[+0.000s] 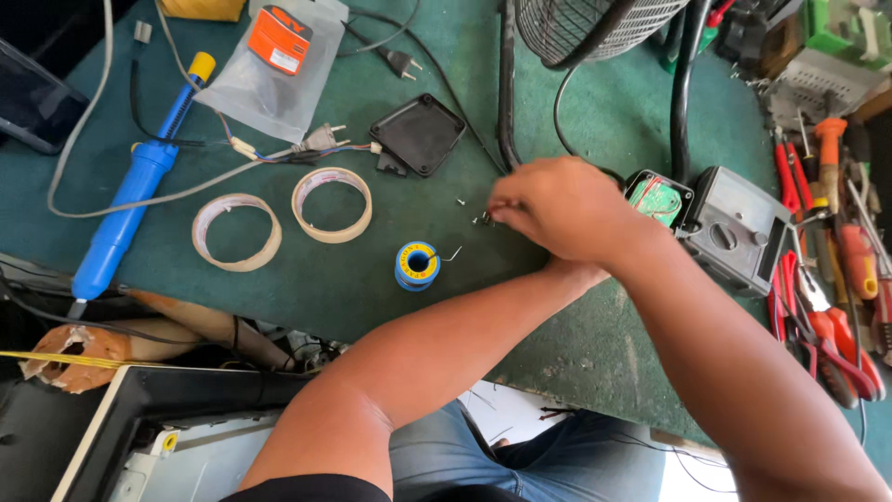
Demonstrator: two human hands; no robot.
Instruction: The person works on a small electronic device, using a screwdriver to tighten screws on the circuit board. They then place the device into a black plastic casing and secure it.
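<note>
The right hand (557,209) pinches a tiny metal screw (482,219) on the green felt tabletop (372,279); at seven o'clock sits a blue-and-yellow solder spool (417,266).

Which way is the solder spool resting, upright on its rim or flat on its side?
Flat: the solder spool shows its round flange and centre hole facing up.

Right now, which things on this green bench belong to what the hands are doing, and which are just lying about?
In hand: right hand pinching a small screw; loose screw; opened black case with green circuit board; black square cover.

Lying about: tape rolls, solder spool, blue desoldering pump, pliers, plastic bag.
</note>
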